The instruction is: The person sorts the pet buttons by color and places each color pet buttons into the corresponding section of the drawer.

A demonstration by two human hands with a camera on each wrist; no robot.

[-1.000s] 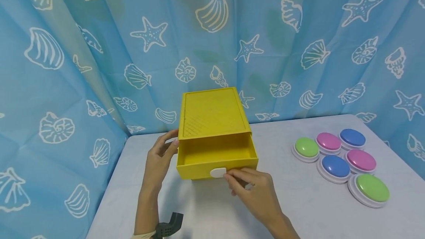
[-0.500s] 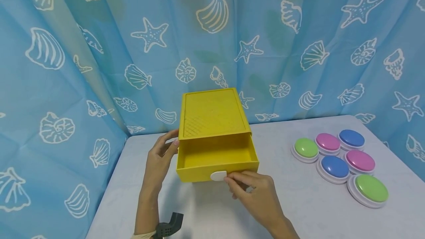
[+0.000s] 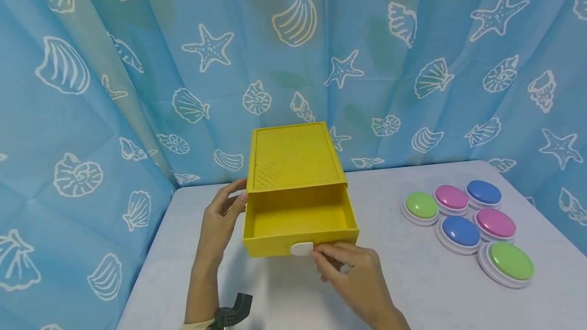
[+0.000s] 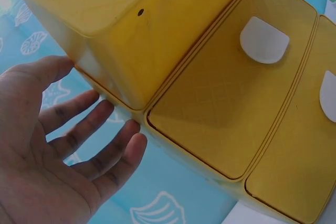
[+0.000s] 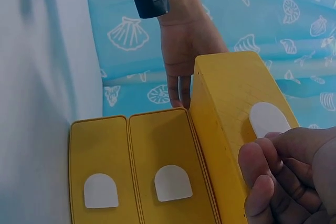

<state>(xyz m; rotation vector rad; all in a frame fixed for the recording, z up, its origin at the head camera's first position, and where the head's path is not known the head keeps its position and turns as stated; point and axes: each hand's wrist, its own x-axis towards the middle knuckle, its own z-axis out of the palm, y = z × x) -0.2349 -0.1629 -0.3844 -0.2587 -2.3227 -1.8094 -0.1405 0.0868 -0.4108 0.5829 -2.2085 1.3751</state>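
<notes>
A yellow cabinet (image 3: 295, 154) stands on the table, its top drawer (image 3: 270, 246) pulled out so that the yellow inside shows. My right hand (image 3: 355, 276) pinches the white handle (image 5: 266, 116) on that drawer's front between thumb and fingers. My left hand (image 3: 221, 218) is at the cabinet's left side, with its fingertips and thumb at the side wall near the top. In the left wrist view its fingers are spread and gently bent. Below the top drawer, two closed drawers (image 5: 157, 137) show in the right wrist view, each with a white rounded handle.
Several round push buttons in green (image 3: 422, 204), pink (image 3: 451, 197) and blue (image 3: 460, 230), on white bases, are grouped on the right of the table (image 3: 390, 294). A blue curtain (image 3: 293, 55) with shells and starfish hangs behind and to the left.
The top drawer has slid further out toward me, along with my right hand on its handle. My left hand keeps its place at the cabinet's side.
</notes>
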